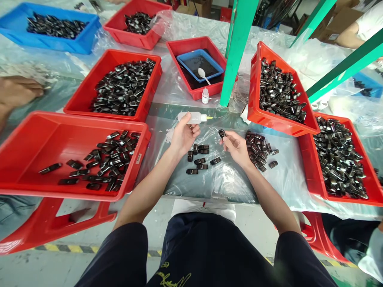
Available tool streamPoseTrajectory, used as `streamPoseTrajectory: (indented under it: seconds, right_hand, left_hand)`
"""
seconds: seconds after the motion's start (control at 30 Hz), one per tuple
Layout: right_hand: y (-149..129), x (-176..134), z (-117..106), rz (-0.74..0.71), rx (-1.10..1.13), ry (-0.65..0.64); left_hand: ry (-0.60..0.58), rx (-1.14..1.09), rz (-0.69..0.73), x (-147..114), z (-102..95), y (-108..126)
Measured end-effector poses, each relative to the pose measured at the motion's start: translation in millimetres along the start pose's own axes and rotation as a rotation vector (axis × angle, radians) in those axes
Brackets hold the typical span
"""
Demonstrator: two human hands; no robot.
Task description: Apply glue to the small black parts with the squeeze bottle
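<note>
My left hand (184, 134) is closed around a translucent squeeze bottle (196, 117) whose thin needle tip points right. In my right hand (235, 145), a small glossy black plastic part (222, 133) is pinched between thumb and fingers, a short way right of and below the needle. On the plastic-covered table between my forearms lie several similar black parts (200, 161), spread loosely. A denser pile of dark parts (259, 149) sits just right of my right hand. What exactly these parts belong to, I cannot make out.
Red bins of black parts stand left (26, 159), back left (70, 99), right (308, 167) and back right (254, 99). A green post (236, 52) rises behind the hands. Near it are a small bottle (205, 96) and a blue tray (182, 59) with a white spoon (201, 72). Another person's hand (20, 89) is far left.
</note>
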State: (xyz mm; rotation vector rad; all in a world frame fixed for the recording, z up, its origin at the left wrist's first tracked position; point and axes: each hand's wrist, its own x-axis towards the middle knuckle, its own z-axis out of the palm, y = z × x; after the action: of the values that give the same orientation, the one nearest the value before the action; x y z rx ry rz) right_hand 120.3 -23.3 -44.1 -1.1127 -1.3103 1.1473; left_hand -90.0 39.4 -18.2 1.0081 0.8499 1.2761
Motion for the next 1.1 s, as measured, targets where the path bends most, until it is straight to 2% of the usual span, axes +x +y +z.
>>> streamPoseTrajectory:
  seconds: [0.23, 0.6, 0.9, 1.1]
  right_hand:
    - [0.8, -1.1, -1.0, 0.003, -0.014, -0.041]
    - [1.2, -2.0, -0.5, -0.017, -0.004, -0.034]
    - [6.1, -3.8, -1.0, -0.028, -0.034, -0.022]
    - [3.6, -3.2, -1.5, -0.016, 0.019, -0.052]
  left_hand:
    - [0.127, 0.064, 0.136, -3.9, 5.8, -2.2]
    - [0.097, 0.107, 0.135, -6.0, 7.7, -2.5]
    - [0.046, 0.185, 0.215, -4.6, 1.6, -6.0]
    - [-0.003, 0.146, 0.24, -2.0, -2.3, -10.6]
